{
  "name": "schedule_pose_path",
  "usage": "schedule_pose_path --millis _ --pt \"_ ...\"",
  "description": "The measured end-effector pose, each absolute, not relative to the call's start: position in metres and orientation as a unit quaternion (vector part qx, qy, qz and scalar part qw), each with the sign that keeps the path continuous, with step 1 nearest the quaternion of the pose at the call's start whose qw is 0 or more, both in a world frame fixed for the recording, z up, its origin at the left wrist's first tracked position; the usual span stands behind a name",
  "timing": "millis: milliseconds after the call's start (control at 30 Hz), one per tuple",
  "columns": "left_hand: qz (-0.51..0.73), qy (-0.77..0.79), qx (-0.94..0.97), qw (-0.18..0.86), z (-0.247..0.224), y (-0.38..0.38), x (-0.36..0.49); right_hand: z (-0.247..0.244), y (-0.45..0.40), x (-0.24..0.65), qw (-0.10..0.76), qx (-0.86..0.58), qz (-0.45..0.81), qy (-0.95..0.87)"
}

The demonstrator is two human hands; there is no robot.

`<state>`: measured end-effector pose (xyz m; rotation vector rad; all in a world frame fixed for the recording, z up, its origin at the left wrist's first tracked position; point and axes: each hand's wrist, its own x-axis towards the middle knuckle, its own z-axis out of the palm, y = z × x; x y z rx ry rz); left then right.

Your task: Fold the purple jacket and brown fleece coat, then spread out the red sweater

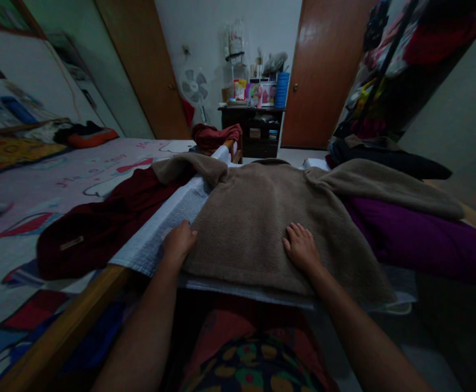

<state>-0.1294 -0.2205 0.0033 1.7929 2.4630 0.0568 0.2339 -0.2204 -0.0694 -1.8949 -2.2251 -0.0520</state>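
Observation:
A brown fuzzy sweater point(258, 218) lies spread flat in front of me, its two sleeves stretched out to the sides and its hem towards me. My left hand point(179, 240) is closed at the sweater's left side edge, its fingers curled and partly hidden. On the lower middle of the sweater my right hand point(302, 245) rests palm down, fingers stretched out. Under the sweater is a white, quilted-looking cloth point(160, 234), which shows along the left side and below the hem.
A dark red garment point(111, 223) lies at the left beside a bed with a printed sheet point(99, 163). Purple cloth point(421, 234) lies under the right sleeve. A wooden rail point(70, 321) runs along my left. Farther back stand a fan point(196, 87) and a dark cabinet point(254, 147).

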Motion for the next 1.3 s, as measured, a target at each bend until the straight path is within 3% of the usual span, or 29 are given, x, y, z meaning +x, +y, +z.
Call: schedule_pose_path --millis 233,633,1167,1300 --pt "0.127 0.791 0.597 0.023 0.003 -0.231 -0.123 -0.069 -0.221 0.233 0.106 -0.647 -0.023 -0.755" --pt "0.088 0.783 0.616 -0.028 0.002 -0.236 -0.104 -0.07 -0.221 0.233 0.111 -0.65 -0.008 -0.752" --pt "0.04 0.773 0.631 0.059 -0.006 -0.225 -0.138 -0.062 -0.225 0.232 0.112 -0.651 0.002 -0.751" --pt "0.055 0.783 0.619 0.034 -0.008 -0.226 -0.14 -0.058 -0.225 0.231 0.104 -0.658 0.017 -0.746"
